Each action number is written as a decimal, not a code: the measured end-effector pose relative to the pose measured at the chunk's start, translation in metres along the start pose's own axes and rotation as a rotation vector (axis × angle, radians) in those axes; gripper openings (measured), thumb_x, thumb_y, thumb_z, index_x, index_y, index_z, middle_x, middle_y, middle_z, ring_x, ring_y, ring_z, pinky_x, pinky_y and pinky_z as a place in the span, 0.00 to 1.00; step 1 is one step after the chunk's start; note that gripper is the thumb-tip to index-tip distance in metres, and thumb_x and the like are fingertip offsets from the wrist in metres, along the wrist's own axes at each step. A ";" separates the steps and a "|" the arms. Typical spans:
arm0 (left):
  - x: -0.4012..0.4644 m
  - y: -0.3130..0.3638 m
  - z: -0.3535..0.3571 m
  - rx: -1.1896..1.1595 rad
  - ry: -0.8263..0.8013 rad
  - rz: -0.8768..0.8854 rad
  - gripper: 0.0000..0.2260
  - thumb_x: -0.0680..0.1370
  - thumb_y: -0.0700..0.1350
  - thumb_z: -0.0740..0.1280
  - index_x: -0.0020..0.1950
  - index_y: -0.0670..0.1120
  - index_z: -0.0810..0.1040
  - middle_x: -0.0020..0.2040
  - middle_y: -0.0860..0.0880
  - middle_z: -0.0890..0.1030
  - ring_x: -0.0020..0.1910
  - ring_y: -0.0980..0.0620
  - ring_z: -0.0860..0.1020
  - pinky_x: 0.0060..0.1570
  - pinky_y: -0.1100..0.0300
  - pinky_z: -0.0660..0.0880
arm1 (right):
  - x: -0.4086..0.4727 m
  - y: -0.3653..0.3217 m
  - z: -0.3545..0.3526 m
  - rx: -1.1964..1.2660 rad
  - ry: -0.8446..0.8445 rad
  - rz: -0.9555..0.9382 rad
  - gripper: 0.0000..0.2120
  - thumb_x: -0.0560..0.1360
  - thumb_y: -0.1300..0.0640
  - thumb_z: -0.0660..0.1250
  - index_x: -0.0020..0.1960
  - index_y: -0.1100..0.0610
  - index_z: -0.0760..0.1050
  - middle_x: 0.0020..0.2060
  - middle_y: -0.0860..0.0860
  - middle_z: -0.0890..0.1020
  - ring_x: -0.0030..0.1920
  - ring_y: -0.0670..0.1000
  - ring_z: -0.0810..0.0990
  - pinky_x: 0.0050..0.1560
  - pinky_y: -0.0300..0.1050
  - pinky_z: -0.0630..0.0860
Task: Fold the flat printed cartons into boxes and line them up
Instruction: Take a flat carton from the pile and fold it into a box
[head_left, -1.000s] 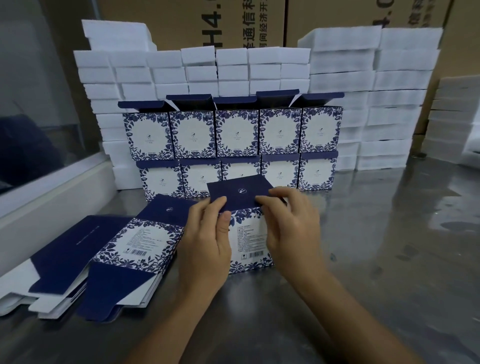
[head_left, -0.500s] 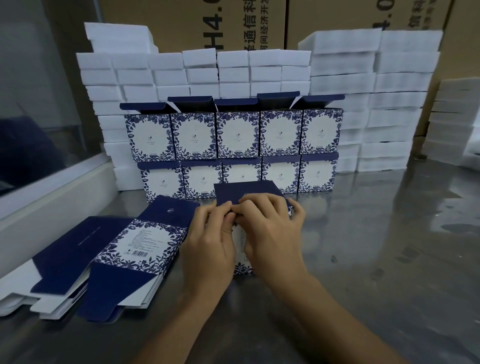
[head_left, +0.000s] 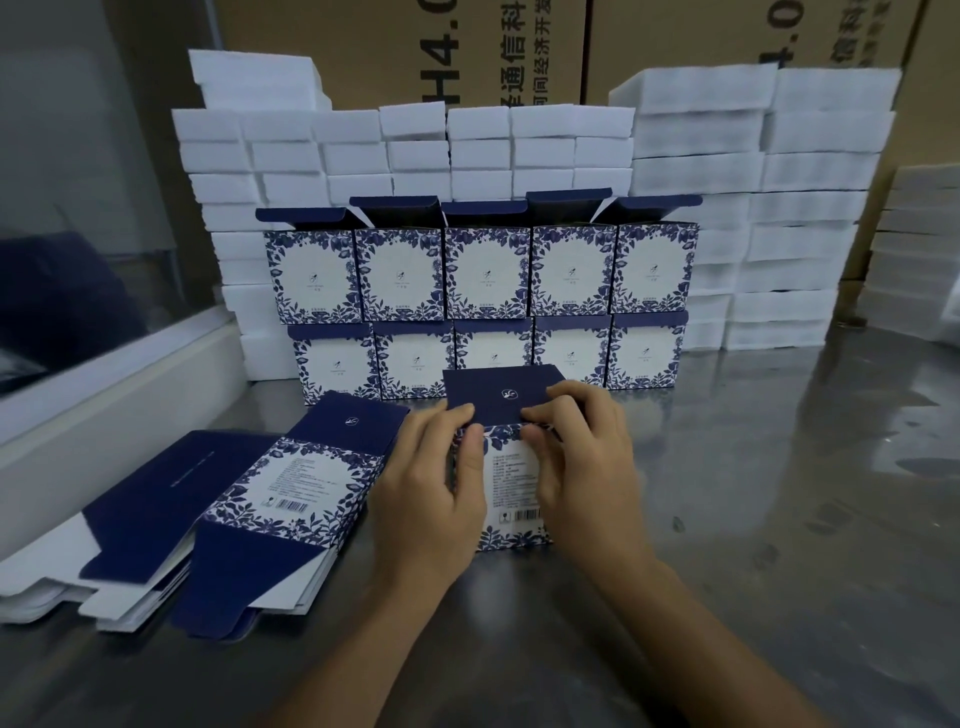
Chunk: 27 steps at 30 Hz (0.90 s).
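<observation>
Carton (head_left: 511, 480) stands upright on the steel table (head_left: 779, 493) right ahead, left hand (head_left: 436, 488) and right hand (head_left: 582, 467) flanking it equally close, fingers curled pinching the navy top flap (head_left: 501, 395) lying flat along its near edge.

Dim, bluish indoor light, soft glare on the steel table (head_left: 779, 467) (right side), wide-angle bending at edges

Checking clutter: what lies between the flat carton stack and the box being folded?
Only the left hand, gripping the blue-and-white printed box; head view shows nothing else there.
</observation>
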<state>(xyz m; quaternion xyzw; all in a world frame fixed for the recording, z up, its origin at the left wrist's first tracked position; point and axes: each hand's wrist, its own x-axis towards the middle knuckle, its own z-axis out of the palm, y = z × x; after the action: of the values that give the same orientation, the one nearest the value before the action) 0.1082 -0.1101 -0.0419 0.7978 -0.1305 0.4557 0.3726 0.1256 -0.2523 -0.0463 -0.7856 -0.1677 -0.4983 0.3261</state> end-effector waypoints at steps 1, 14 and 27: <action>0.000 0.000 -0.001 -0.003 -0.004 -0.001 0.18 0.81 0.53 0.57 0.60 0.45 0.80 0.57 0.50 0.80 0.59 0.53 0.78 0.52 0.60 0.74 | 0.000 0.001 0.000 0.011 0.007 0.001 0.13 0.81 0.52 0.60 0.50 0.59 0.79 0.54 0.53 0.76 0.53 0.54 0.76 0.51 0.53 0.76; 0.001 -0.003 -0.002 -0.112 -0.015 -0.058 0.14 0.81 0.46 0.60 0.62 0.44 0.81 0.60 0.48 0.81 0.61 0.50 0.78 0.54 0.50 0.78 | -0.008 0.013 -0.009 0.177 -0.052 0.341 0.06 0.82 0.45 0.57 0.57 0.40 0.69 0.49 0.42 0.80 0.46 0.41 0.78 0.43 0.47 0.76; 0.002 -0.010 -0.004 -0.140 -0.001 -0.089 0.15 0.81 0.46 0.57 0.63 0.45 0.79 0.54 0.48 0.83 0.45 0.42 0.80 0.41 0.63 0.71 | 0.001 0.019 -0.014 0.554 -0.120 0.702 0.13 0.85 0.59 0.57 0.66 0.48 0.68 0.50 0.49 0.79 0.49 0.49 0.80 0.48 0.46 0.77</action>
<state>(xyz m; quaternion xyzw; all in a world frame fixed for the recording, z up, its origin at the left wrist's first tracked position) 0.1129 -0.0999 -0.0436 0.7749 -0.1265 0.4281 0.4475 0.1273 -0.2755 -0.0480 -0.7055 -0.0367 -0.2471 0.6632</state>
